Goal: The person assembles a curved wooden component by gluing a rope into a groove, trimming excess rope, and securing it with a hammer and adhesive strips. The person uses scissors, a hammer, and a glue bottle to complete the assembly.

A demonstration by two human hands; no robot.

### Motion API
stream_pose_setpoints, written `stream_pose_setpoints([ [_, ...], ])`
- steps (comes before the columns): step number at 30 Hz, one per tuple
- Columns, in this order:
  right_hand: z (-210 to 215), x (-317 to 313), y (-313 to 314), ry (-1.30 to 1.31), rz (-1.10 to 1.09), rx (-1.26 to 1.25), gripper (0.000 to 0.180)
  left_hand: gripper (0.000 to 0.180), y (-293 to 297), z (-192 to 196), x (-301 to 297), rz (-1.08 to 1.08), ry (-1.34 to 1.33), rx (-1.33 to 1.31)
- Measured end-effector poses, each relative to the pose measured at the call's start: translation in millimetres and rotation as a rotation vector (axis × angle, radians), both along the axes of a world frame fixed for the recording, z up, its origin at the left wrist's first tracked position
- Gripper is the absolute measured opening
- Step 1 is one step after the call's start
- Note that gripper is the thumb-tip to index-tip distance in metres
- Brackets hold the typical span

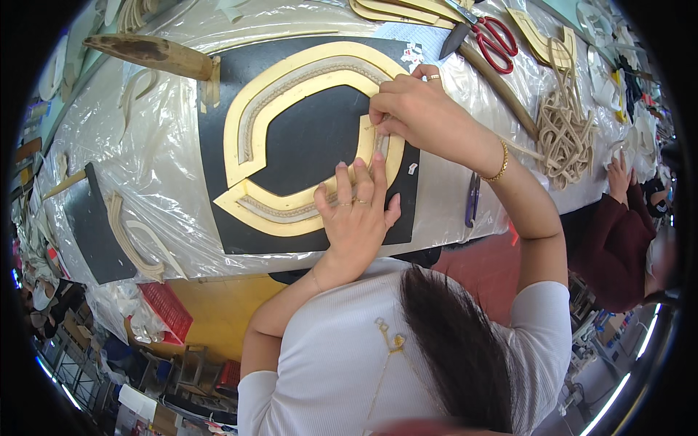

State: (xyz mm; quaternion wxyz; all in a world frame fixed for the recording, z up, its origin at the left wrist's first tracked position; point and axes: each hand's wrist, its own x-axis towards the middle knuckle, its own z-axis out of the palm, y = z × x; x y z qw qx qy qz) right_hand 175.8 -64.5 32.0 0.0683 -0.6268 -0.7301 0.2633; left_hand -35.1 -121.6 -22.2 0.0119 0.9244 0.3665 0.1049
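Two curved pale-yellow templates (280,80) lie on a black mat (320,138), together forming a ring. In their slots runs a beige strip (251,116) with a braided or stitched look. My left hand (358,218) lies with its fingers spread on the lower template, fingertips pressing along the slot. At the upper right of the ring my right hand (414,109) pinches the strip with thumb and forefinger; the exact tip is partly hidden by the fingers. A ring and a gold bracelet are on that arm.
A hammer (502,83) and red-handled scissors (496,43) lie at the far right, near a heap of beige cords (566,138). A pointed wooden piece (149,56) sits far left. A purple-handled tool (472,200) lies right of the mat. Another person's hand (619,178) is at the right.
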Motion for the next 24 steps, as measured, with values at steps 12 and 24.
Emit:
stream_pose_setpoints([
  [12, -6.6, -13.3, -6.6, -0.270, -0.108, 0.422, 0.040, 0.075, 7.5, -0.4, -1.1, -0.042, -0.083, -0.195],
  [24, 34.2, 117.2, -114.6, -0.094, -0.717, 0.049, 0.026, 0.057, 25.2, 12.6, -29.0, -0.207, -0.170, -0.299],
])
